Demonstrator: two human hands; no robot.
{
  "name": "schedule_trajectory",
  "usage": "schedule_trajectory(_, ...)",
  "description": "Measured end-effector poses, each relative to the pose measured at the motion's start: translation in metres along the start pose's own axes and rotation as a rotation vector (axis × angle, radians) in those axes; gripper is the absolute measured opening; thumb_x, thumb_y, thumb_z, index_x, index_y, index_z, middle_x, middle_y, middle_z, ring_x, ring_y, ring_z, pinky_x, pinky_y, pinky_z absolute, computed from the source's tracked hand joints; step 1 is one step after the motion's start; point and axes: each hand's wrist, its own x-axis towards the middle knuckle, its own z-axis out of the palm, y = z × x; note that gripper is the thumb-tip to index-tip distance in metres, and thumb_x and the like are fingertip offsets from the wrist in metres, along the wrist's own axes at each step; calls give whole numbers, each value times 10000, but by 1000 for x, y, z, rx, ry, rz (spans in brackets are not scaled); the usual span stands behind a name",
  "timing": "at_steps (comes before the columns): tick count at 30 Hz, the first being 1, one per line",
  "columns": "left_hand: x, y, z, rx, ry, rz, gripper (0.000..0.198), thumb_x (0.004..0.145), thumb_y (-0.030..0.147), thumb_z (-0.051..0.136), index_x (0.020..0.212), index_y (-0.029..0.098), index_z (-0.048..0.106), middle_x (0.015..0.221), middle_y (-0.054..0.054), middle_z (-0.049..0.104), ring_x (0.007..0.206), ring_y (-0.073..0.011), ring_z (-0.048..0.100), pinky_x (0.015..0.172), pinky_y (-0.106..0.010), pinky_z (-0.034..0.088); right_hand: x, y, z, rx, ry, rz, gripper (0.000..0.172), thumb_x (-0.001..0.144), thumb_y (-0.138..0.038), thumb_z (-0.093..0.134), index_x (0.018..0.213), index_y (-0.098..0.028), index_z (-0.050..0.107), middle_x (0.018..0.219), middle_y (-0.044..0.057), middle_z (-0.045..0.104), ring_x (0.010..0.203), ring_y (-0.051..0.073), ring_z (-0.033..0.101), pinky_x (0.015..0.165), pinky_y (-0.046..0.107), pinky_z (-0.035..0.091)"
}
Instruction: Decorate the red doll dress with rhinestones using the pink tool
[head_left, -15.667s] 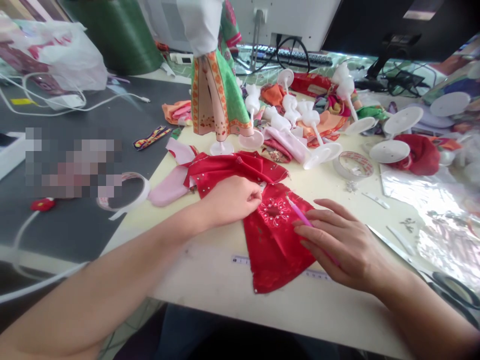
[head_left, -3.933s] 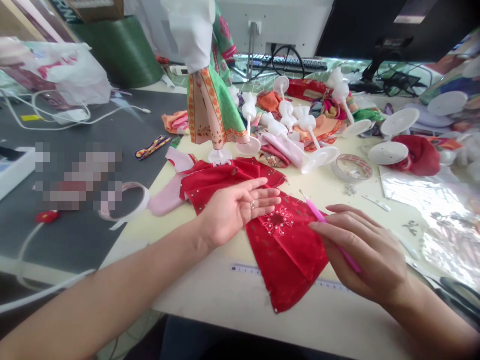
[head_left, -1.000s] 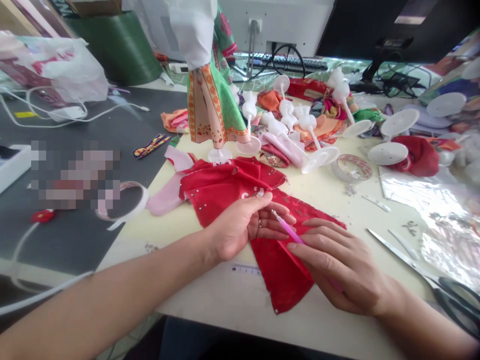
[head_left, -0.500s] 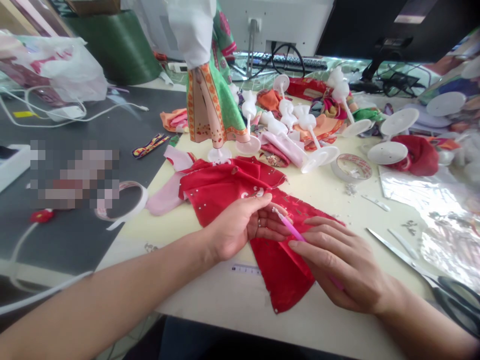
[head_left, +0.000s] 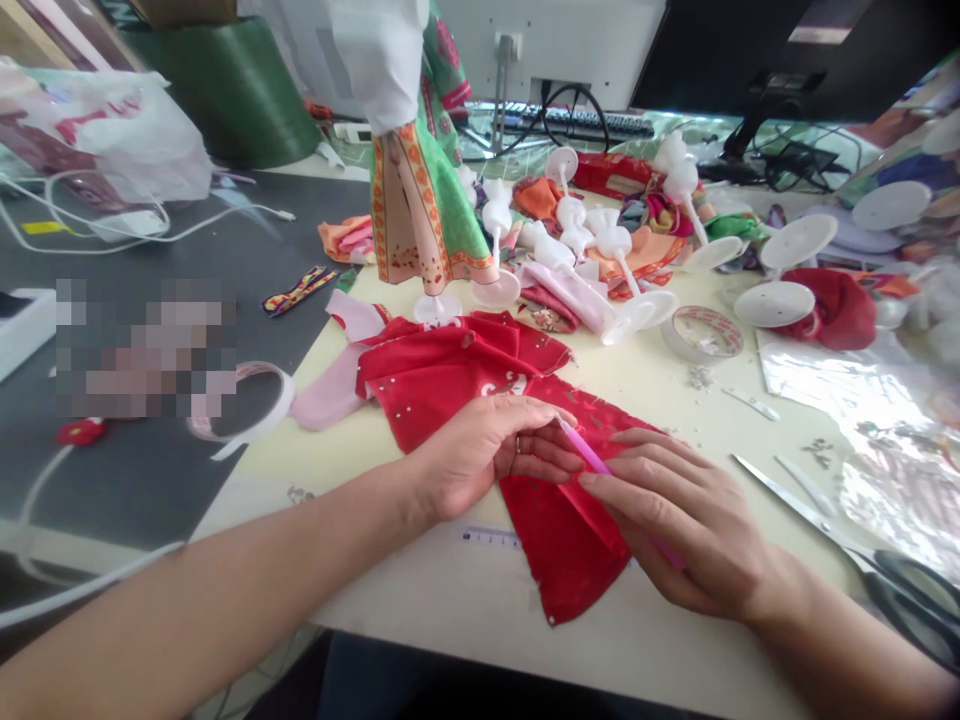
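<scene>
My left hand (head_left: 495, 450) hovers over the red cloth (head_left: 435, 375), its thumb and forefinger pinched together at the thin pale tip of a pink pen-like tool (head_left: 589, 448). Whatever is between those fingertips is too small to make out. The other fingers of that hand are curled, with a ring on one. My right hand (head_left: 690, 520) grips the pink tool, its shaft slanting up toward the left fingertips. Small white beads and pale printed motifs dot the red cloth, whose lower corner hangs toward the table's front edge. A short ruler strip (head_left: 491, 537) lies below my left hand.
Scissors (head_left: 825, 525) and a white tweezer-like strip (head_left: 750, 404) lie at right, near a tape roll (head_left: 705, 333) and bead piles (head_left: 701, 377). Behind stand a dressed doll form (head_left: 420, 210) and several white doll stands (head_left: 637, 315). Another tape roll (head_left: 281, 400) sits left.
The left thumb and forefinger have closed together at the tool's tip, which was exposed with small pale beads on it. The pink tool has shifted slightly; the cloth stays put.
</scene>
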Motion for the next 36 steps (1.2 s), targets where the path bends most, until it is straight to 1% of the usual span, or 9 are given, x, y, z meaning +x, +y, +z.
schedule_trajectory(4,-1,0,1,37,11,7,135,822,209,570,847,97,641,828,-97,691,759,-163,665,724,-277,509,-1,0,0,-2,2,5,299,809,-61,449,1079,-137,554,777,67,645,752,171,613,764,396,548)
schedule_trajectory(10,-1,-1,1,59,25,3,135,836,174,534,824,93,641,812,-93,689,748,-155,665,715,-267,512,-2,0,1,5,0,1,305,791,-37,467,1070,-119,558,784,79,645,757,175,607,776,406,540)
schedule_trajectory(14,-1,0,2,79,24,-5,155,842,181,528,800,93,648,796,-87,683,734,-149,657,715,-272,512,-3,0,1,7,10,21,295,811,-59,452,1073,-137,562,780,63,643,745,167,610,786,400,542)
schedule_trajectory(22,-2,1,4,93,67,-22,136,814,207,577,789,93,646,798,-82,667,723,-155,646,727,-304,508,-4,0,1,-10,9,26,319,805,-56,470,1101,-142,553,789,56,635,741,159,599,793,397,541)
schedule_trajectory(29,-2,1,4,136,78,-6,160,849,193,523,798,93,637,801,-81,669,713,-145,647,701,-279,509,-4,0,1,-14,5,13,319,786,-37,482,1085,-122,554,785,65,632,748,164,595,793,398,537)
schedule_trajectory(33,-2,0,4,172,86,-6,172,859,200,518,780,94,629,789,-79,673,708,-140,648,691,-267,512,-3,0,0,-11,-6,18,312,796,-42,462,1077,-140,554,774,54,634,747,160,599,795,389,540)
schedule_trajectory(36,-1,-1,4,211,87,16,175,862,203,520,778,94,628,765,-79,678,711,-141,651,700,-268,518,-3,0,0,-2,-10,8,304,780,-25,479,1057,-118,564,777,66,636,747,164,592,794,393,538)
